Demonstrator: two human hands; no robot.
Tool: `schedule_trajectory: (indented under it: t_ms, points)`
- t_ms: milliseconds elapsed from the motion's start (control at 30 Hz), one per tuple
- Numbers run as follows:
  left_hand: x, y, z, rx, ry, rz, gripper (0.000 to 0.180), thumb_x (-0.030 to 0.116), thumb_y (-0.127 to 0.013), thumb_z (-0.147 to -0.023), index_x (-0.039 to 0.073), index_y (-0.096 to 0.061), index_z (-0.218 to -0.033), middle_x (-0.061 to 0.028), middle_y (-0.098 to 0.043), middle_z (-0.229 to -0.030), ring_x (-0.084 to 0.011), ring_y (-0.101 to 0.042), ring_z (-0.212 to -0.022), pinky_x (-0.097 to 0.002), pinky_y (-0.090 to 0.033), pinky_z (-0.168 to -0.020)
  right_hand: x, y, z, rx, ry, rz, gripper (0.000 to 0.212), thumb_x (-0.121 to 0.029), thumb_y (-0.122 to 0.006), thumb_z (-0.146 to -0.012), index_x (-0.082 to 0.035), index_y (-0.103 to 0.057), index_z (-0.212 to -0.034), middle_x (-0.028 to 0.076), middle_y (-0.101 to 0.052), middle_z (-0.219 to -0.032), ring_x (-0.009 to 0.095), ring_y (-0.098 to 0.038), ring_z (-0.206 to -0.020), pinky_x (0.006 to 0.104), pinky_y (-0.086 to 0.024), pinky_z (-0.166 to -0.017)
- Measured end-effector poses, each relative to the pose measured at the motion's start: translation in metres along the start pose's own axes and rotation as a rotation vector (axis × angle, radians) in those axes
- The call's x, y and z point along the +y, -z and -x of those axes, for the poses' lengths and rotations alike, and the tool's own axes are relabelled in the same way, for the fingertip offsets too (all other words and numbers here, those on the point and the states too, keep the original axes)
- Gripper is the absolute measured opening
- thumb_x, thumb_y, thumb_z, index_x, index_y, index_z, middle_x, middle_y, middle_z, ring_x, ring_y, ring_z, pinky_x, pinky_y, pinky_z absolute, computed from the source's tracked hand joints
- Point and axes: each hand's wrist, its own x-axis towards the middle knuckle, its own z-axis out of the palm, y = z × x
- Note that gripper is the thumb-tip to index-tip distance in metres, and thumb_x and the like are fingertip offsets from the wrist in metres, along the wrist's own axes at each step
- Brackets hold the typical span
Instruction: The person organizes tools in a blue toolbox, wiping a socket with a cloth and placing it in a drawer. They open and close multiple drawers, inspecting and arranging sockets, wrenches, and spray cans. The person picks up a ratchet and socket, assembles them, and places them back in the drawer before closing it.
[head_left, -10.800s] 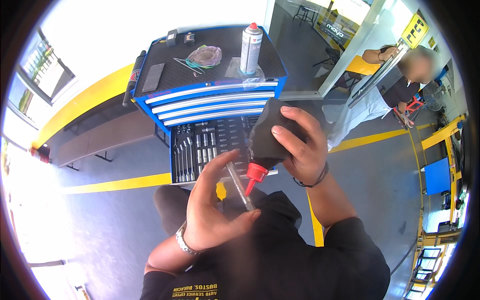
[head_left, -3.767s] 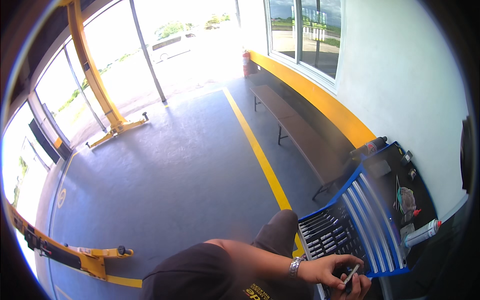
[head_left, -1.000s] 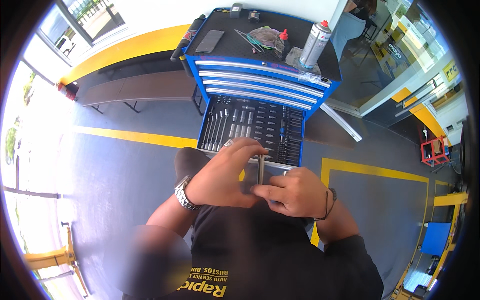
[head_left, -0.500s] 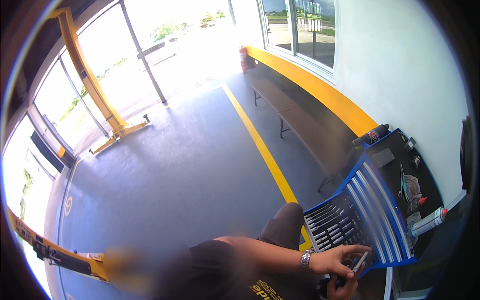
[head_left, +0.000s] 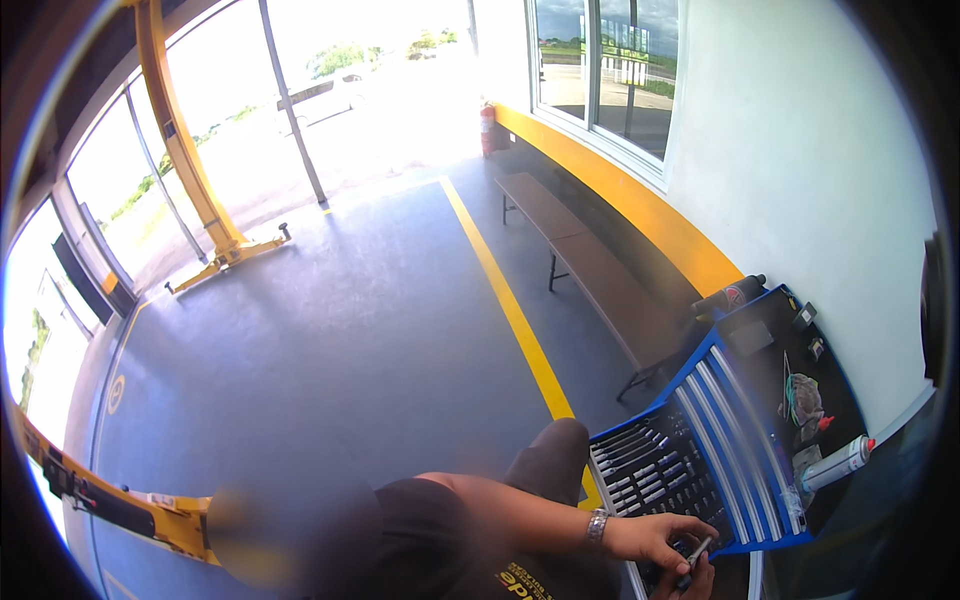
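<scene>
My left hand [head_left: 650, 538], with a metal-band watch [head_left: 597, 527] on its wrist, reaches over the open tool drawer [head_left: 640, 462] of a blue tool cabinet. Its thumb and fingers close round a slim silver metal tool [head_left: 700, 549]; the exact kind is too small to tell. Just below, at the bottom of the picture, my right hand [head_left: 702, 582] is partly cut off, its fingers closed at the same tool's lower end. Something dark shows between the two hands. Rows of sockets [head_left: 650, 487] and long-handled wrenches [head_left: 630, 447] lie in the drawer's black insert.
On the cabinet's dark top [head_left: 770, 335] are a spray can [head_left: 838, 463], a crumpled rag [head_left: 803, 398] and a black bottle [head_left: 730, 297]. A brown bench [head_left: 590, 275] runs along the wall. Yellow lift posts [head_left: 190, 140] stand at the left. My knee [head_left: 555, 450] is beside the drawer.
My view has shifted slightly, so the cabinet and bench sit lower and further left. Both hands have moved down and left in the picture, still closed round the silver tool, which has turned.
</scene>
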Motion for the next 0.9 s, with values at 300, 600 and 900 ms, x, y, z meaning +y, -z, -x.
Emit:
schedule_trajectory:
  t_ms: [300,600,900]
  points:
    - [-0.02,0.0,0.002,0.023,0.032,-0.044,0.085,0.031,-0.079,-0.078,-0.003,-0.039,-0.145,-0.0173,-0.053,-0.134,-0.0237,-0.048,-0.127,-0.0359,-0.039,-0.108,-0.03,0.02,-0.038,0.227,0.129,-0.033,0.024,-0.017,-0.074,-0.089,-0.002,-0.066,-0.106,0.015,-0.067,-0.087,0.033,-0.065,-0.072,0.043,-0.053,-0.065]
    - [-0.011,0.018,0.007,-0.012,0.128,-0.331,0.083,0.038,-0.079,-0.074,-0.004,-0.046,-0.137,-0.018,-0.054,-0.134,-0.026,-0.048,-0.129,-0.0373,-0.039,-0.107,-0.016,0.041,-0.054,-0.101,0.33,-0.116,0.026,-0.017,-0.071,-0.089,-0.002,-0.068,-0.11,0.011,-0.066,-0.083,0.029,-0.065,-0.072,0.0421,-0.051,-0.064]
    - [0.005,0.013,0.013,0.03,0.13,-0.182,0.09,0.035,-0.082,-0.071,-0.001,-0.041,-0.143,-0.0191,-0.051,-0.137,-0.0271,-0.046,-0.132,-0.0386,-0.039,-0.108,-0.02,0.038,-0.063,-0.151,0.22,-0.183,0.025,-0.014,-0.069,-0.091,0.0,-0.069,-0.112,0.016,-0.064,-0.08,0.034,-0.062,-0.068,0.0452,-0.048,-0.06]
